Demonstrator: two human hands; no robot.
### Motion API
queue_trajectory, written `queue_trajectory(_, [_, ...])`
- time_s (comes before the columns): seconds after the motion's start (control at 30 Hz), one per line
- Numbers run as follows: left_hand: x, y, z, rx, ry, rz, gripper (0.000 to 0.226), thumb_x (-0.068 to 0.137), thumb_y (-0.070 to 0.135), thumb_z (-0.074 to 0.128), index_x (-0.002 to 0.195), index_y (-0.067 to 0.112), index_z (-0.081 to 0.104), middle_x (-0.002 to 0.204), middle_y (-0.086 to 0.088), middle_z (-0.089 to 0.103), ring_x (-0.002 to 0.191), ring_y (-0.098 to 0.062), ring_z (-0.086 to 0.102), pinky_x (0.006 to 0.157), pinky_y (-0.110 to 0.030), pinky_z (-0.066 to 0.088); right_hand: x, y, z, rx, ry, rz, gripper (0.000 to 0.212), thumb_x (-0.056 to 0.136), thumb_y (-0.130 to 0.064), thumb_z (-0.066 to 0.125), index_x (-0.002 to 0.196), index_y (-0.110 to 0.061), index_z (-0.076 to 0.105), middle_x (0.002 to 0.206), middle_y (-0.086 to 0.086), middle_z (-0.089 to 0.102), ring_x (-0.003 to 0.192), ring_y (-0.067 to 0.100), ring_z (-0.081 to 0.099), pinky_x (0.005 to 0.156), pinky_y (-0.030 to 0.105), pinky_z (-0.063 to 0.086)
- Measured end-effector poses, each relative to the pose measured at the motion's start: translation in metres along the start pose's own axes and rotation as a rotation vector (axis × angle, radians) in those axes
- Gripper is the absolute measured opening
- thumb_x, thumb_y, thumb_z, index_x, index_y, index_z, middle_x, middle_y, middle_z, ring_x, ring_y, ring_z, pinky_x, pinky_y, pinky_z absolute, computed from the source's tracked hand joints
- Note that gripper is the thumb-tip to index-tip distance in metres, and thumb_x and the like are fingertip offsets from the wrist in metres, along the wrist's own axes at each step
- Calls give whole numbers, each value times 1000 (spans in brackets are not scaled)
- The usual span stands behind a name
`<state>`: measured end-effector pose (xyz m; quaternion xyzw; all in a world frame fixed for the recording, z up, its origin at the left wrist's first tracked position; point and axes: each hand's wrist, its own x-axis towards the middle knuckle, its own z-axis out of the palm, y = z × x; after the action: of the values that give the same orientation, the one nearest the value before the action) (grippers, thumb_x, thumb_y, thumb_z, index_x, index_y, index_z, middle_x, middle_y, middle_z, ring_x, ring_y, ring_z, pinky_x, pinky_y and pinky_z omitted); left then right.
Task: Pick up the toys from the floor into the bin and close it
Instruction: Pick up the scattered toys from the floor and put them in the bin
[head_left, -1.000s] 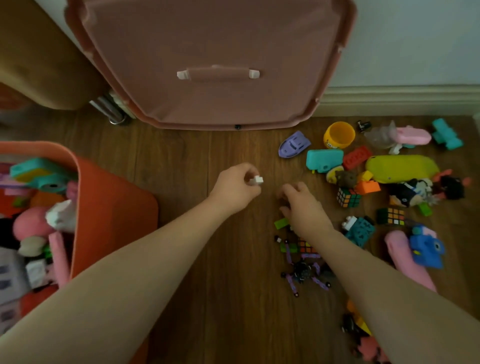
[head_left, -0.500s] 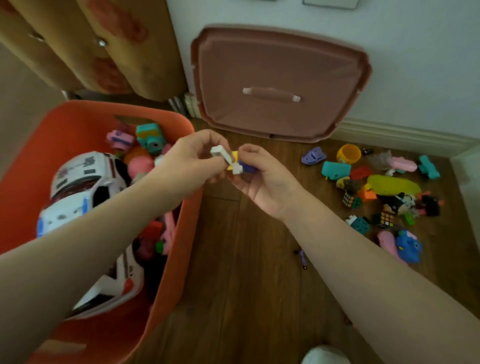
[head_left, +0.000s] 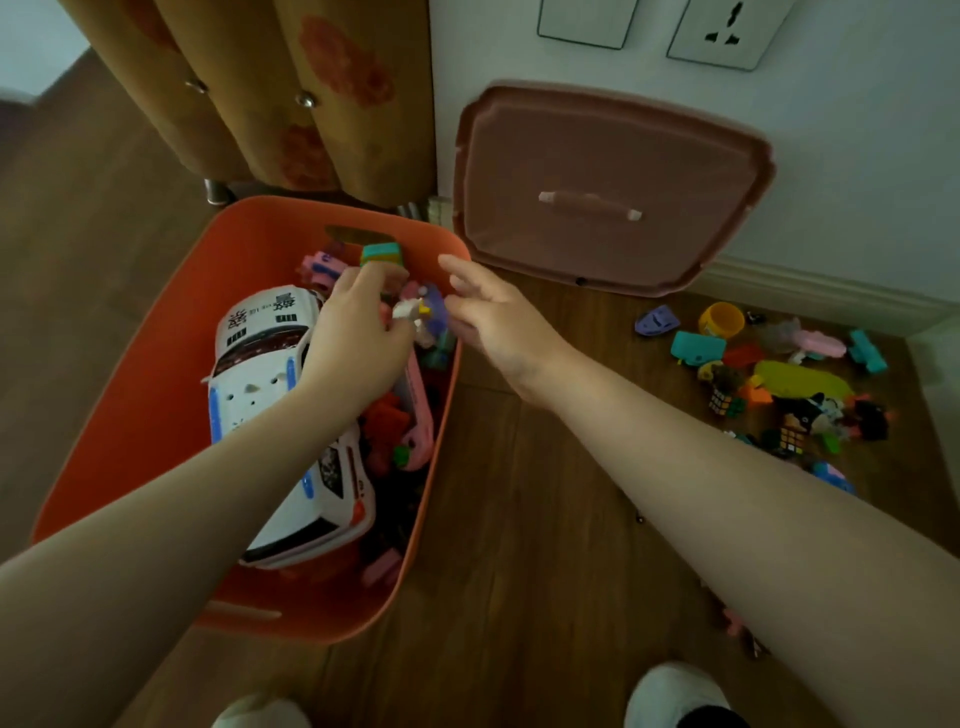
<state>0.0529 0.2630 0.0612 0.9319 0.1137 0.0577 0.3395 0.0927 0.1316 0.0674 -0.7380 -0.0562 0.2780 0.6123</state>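
Note:
The orange bin (head_left: 156, 332) stands on the wood floor at the left, holding a white toy police car (head_left: 260, 364) and several small toys. My left hand (head_left: 353, 338) is over the bin's inside, its fingertips pinched on a small white brick (head_left: 406, 310). A blurred purple and yellow piece (head_left: 434, 312) is in the air just beside it. Over the bin's right rim my right hand (head_left: 498, 322) is spread open and holds nothing. The pink lid (head_left: 597, 156) leans upright against the wall. Several toys (head_left: 779, 379) lie scattered on the floor at the right.
A brown padded piece of furniture (head_left: 291, 93) on metal legs stands behind the bin. Wall sockets (head_left: 727, 31) sit above the lid, with a skirting board (head_left: 831, 296) below. My white shoes (head_left: 675, 691) show at the bottom edge.
Both hands moved left from the floor up over the bin with small bricks. My right hand has opened, and a purple piece has left it above the bin.

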Motion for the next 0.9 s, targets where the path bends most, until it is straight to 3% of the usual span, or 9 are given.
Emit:
queue_trajectory(0.07, [1, 13, -2, -41, 30, 75, 38, 85, 7, 51, 122, 14, 53, 118, 1, 51, 94, -5, 46, 74, -8, 32, -1, 3, -4, -45, 21, -65, 42, 97, -11, 44, 138, -19, 44, 141, 1, 43, 125, 16, 49, 106, 36, 42])
queue_trajectory(0.13, [4, 27, -2, -96, 12, 155, 34, 83, 2, 51, 114, 15, 57, 107, 2, 55, 75, -2, 47, 66, -5, 36, -5, 8, -12, -91, 126, -109, 31, 96, -4, 40, 119, -17, 57, 116, -1, 57, 89, 15, 63, 80, 31, 54])
queue_trajectory(0.23, [14, 51, 10, -104, -75, 221, 31, 86, 4, 51, 112, 18, 57, 99, 6, 56, 68, 1, 48, 59, -7, 37, -3, 26, -44, -192, 281, -23, 27, 97, -6, 38, 99, -19, 61, 96, -3, 61, 70, 10, 58, 57, 21, 47])
queue_trajectory(0.3, [25, 65, 25, -51, -142, 261, 29, 88, 10, 52, 114, 21, 55, 101, 7, 56, 73, 0, 50, 60, -9, 36, 2, 44, -68, -201, 360, 90, 21, 97, -11, 43, 99, -21, 61, 97, -3, 61, 73, 8, 57, 57, 18, 44])
queue_trajectory(0.4, [50, 87, 60, 30, -259, 282, 27, 89, 15, 51, 116, 18, 55, 105, 3, 56, 82, -8, 53, 65, -13, 41, 19, 72, -109, -116, 518, 243, 13, 94, -17, 50, 99, -19, 62, 89, 0, 61, 75, 15, 58, 63, 27, 48])
queue_trajectory(0.5, [79, 97, 100, 200, -380, 241, 28, 91, 18, 48, 118, 16, 54, 111, -3, 55, 94, -19, 54, 77, -31, 50, 44, 97, -141, -74, 597, 333, 10, 93, -18, 52, 97, -14, 60, 80, 0, 58, 79, 21, 58, 75, 36, 51])
queue_trajectory(0.6, [110, 95, 132, 422, -452, 214, 28, 91, 21, 46, 118, 15, 52, 113, -7, 54, 98, -27, 54, 78, -39, 50, 83, 119, -161, -39, 624, 354, 23, 91, -15, 53, 111, -6, 61, 94, 7, 60, 91, 27, 59, 86, 38, 49])
queue_trajectory(0.73, [136, 82, 180, 416, -376, 50, 23, 90, 20, 46, 109, 12, 56, 102, -10, 59, 85, -27, 55, 65, -35, 45, 137, 150, -172, -48, 599, 383, 24, 93, -8, 45, 112, -12, 60, 117, 9, 61, 110, 26, 57, 97, 34, 44])
queue_trajectory(0.9, [145, 57, 225, 373, -318, -27, 20, 91, 18, 46, 107, 11, 56, 99, -8, 58, 78, -23, 50, 61, -34, 39, 184, 176, -178, -81, 654, 362, 29, 99, -18, 39, 123, -7, 50, 127, 10, 55, 116, 25, 52, 81, 24, 36])
